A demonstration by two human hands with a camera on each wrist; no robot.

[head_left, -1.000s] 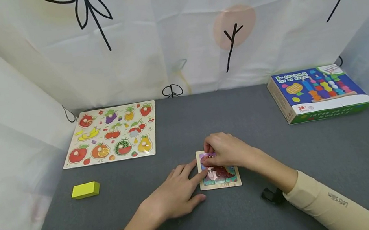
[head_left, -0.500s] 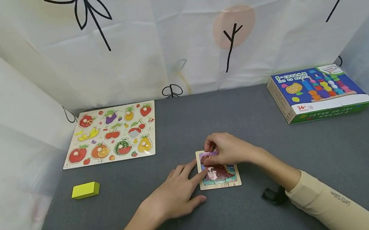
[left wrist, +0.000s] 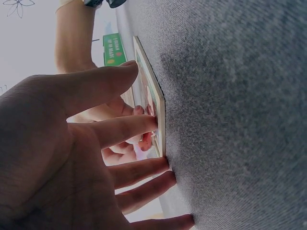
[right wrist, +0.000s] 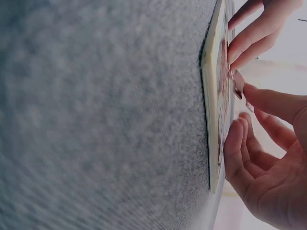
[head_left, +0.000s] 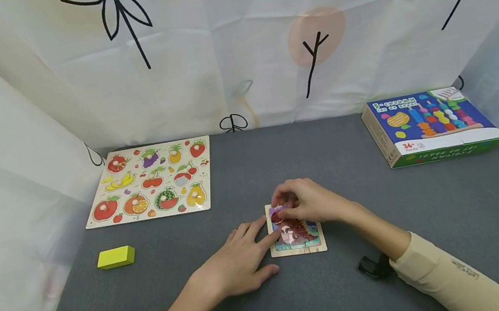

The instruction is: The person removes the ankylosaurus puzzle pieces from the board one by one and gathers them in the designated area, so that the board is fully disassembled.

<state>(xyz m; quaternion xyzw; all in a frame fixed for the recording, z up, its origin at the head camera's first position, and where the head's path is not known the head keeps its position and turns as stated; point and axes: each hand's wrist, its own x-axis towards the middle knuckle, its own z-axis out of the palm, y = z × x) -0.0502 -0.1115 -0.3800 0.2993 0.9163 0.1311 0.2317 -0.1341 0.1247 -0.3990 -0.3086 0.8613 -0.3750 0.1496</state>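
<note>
**Two hands at small puzzle board, centre of table**

Small puzzle board point(head_left: 296, 234) lies flat on grey table point(head_left: 382, 200), just below centre of the head view. Right hand point(head_left: 307, 201) sits over the board's top edge, fingers curled, pinching a purple-and-red puzzle piece point(head_left: 279, 211) at the board's upper left corner; piece is tipped up a bit, not flat in the board. In the right wrist view the piece point(right wrist: 237, 82) shows between thumb and fingertips, just off the board's face point(right wrist: 213, 96).

Left hand point(head_left: 238, 262) lies lower left of the board, palm down, fingers straight and spread, holding nothing. Index fingertip touches the board's left edge, thumb lies along the table near the lower left corner. Left wrist view: fingers point(left wrist: 124, 129) meet the board's rim point(left wrist: 160, 120), w/ the other hand behind it.

Elsewhere: fruit puzzle point(head_left: 149, 181) in the left part of the frame near the back of the table, yellow block point(head_left: 116, 257) lower left of that, well apart from hands. Blue and green toy box point(head_left: 429, 126) at right, near the back. White sheet w/ black leaf drawings point(head_left: 233, 45) hangs behind.
</note>
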